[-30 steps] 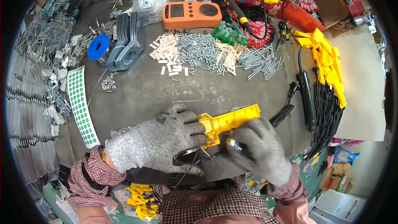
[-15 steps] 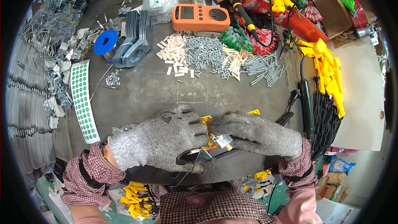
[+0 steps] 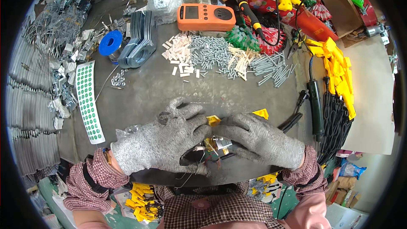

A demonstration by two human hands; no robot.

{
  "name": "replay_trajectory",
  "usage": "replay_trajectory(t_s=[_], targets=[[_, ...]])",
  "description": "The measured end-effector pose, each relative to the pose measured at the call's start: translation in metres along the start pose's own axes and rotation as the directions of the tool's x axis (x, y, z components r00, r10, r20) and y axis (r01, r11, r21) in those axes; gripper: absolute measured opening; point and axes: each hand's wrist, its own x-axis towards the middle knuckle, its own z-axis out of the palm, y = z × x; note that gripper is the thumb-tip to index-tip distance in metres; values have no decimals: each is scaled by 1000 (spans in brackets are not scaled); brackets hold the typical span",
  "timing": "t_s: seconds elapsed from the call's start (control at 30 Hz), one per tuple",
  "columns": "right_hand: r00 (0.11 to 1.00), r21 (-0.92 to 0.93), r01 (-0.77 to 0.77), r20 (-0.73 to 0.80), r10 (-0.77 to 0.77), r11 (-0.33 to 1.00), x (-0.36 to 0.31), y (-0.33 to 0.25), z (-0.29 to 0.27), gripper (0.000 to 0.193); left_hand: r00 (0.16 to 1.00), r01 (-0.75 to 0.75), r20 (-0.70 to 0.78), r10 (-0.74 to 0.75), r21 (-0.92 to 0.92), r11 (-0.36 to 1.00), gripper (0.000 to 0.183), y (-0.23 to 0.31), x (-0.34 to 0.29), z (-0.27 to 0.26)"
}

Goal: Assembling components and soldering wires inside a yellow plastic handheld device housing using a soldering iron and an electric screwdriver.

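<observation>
Both hands wear grey knit gloves and meet low over the table's middle. My left hand [image 3: 171, 138] has its fingers curled at the left side of a yellow plastic shell [image 3: 213, 120], mostly hidden between the gloves. Against the shell, my right hand [image 3: 260, 138] is closed with thumb and fingers at a small silver metal part [image 3: 221, 143]. Thin coloured wires [image 3: 208, 156] hang beneath, beside the left thumb. A bent metal wire [image 3: 184, 181] pokes out below the left glove. Behind the right fingers lies another yellow piece [image 3: 261, 113].
Piles of screws [image 3: 210, 53] and pale small sleeves [image 3: 179, 51] lie ahead, before an orange meter [image 3: 206, 17]. At left are a green-dotted sticker sheet [image 3: 88, 106], blue spool [image 3: 110, 43] and metal plates [image 3: 137, 38]. Yellow handles [image 3: 337, 72], black cables [image 3: 335, 127] and a dark-handled tool [image 3: 314, 108] fill the right.
My left fingers have shifted up slightly and the right hand has turned a little inward over the silver part. The wires are now more hidden. The whole view has moved slightly.
</observation>
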Motion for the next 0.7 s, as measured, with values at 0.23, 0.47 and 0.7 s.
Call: replay_trajectory(t_s=[0.23,0.47,0.7], targets=[[991,-62,66,-114,-73,996,6,9,0,43,991,131,25,-128,-205,970,77,-1,-5,-3],[986,-45,123,-103,-127,991,11,5,4,32,996,-84,-4,86,-241,967,73,-10,-8,-4],[984,-45,-21,-178,13,999,2,-8,17,42,979,-204,-83,188,-286,936,57,-8,-2,9]])
